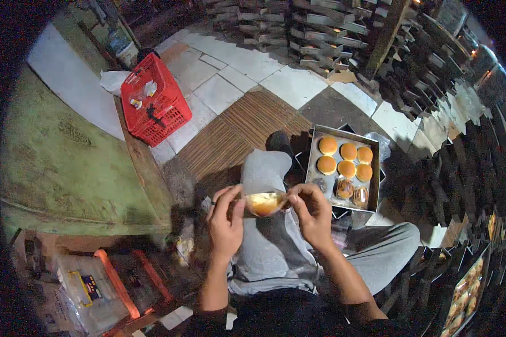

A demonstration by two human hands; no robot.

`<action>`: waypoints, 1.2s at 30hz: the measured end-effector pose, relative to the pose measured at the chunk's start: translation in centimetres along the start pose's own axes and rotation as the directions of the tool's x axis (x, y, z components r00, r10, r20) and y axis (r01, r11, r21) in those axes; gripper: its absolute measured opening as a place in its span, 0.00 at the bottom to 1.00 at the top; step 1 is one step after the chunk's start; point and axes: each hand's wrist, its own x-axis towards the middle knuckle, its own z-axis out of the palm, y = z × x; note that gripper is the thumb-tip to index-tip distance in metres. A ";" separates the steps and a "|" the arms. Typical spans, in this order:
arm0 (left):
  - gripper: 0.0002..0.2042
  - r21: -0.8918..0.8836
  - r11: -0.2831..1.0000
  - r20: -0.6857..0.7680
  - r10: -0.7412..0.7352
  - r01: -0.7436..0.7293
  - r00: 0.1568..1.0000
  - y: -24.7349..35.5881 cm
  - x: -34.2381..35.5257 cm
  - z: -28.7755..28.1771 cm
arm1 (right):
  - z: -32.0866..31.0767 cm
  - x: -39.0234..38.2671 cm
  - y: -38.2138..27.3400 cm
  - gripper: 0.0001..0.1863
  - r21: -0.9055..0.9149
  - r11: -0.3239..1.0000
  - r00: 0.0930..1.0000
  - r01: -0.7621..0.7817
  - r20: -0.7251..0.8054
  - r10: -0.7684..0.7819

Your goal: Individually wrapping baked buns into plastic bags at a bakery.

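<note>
Over my lap, a golden-brown bun [262, 206] in a clear plastic wrapper is stretched between my two hands. My left hand [226, 218] pinches the wrapper's left side, and a dark ring shows on one finger. At the wrapper's other end, the thumb and fingers of my right hand [312, 213] are pressed together on the plastic. Beyond my right hand lies a metal tray [354, 136] with several unwrapped round buns [328, 146]. In its near row, darker-topped buns [344, 189] look wrapped in shiny plastic.
A red plastic basket [168, 112] with small items inside stands at far left, beside a green surface [84, 163]. Clear plastic packs [90, 286] lie at lower left. Stacked trays [331, 39] line the back and right. A brown striped mat [236, 129] covers part of the tiled floor.
</note>
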 end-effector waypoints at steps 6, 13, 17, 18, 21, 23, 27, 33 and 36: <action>0.05 -0.150 0.984 0.026 0.105 -0.100 0.994 -0.7 2.2 0.9 | 0.5 1.5 -2.2 0.04 0.156 0.980 0.992 -0.123 -0.013 0.126; 0.06 -0.187 0.982 0.000 0.021 -0.021 1.000 -0.3 5.0 2.1 | -4.3 6.1 4.7 0.07 0.199 0.915 0.928 -0.350 -0.062 0.369; 0.06 -0.368 0.759 0.352 -0.421 0.537 0.836 -2.8 0.2 0.7 | -3.6 1.9 6.7 0.07 0.254 0.825 0.862 -0.505 0.089 0.500; 0.05 -0.484 0.699 0.309 -0.427 0.527 0.850 -3.2 -0.8 1.3 | -3.2 1.2 7.0 0.06 0.278 0.836 0.877 -0.472 0.052 0.478; 0.04 -0.555 0.690 0.225 -0.414 0.465 0.882 -2.1 -0.8 1.0 | -2.5 1.4 5.1 0.05 0.422 0.772 0.863 -0.476 0.054 0.502; 0.05 -0.424 0.810 0.150 -0.380 0.407 0.913 -0.8 0.9 0.5 | -2.8 2.5 2.9 0.06 0.316 0.869 0.914 -0.380 -0.017 0.406; 0.07 -0.320 0.914 0.162 -0.207 0.250 0.965 -0.7 3.7 2.5 | -2.3 6.1 0.7 0.07 0.126 0.901 0.905 -0.415 -0.042 0.423; 0.08 -0.079 0.984 0.064 -0.153 0.158 0.986 -1.1 1.2 0.1 | -1.8 3.9 5.3 0.11 0.400 0.711 0.815 -0.578 0.251 0.521; 0.12 -0.234 0.631 0.321 -0.668 0.740 0.671 -3.1 -2.1 -0.8 | -0.3 -0.3 8.1 0.16 0.514 0.461 0.664 -0.724 0.334 0.669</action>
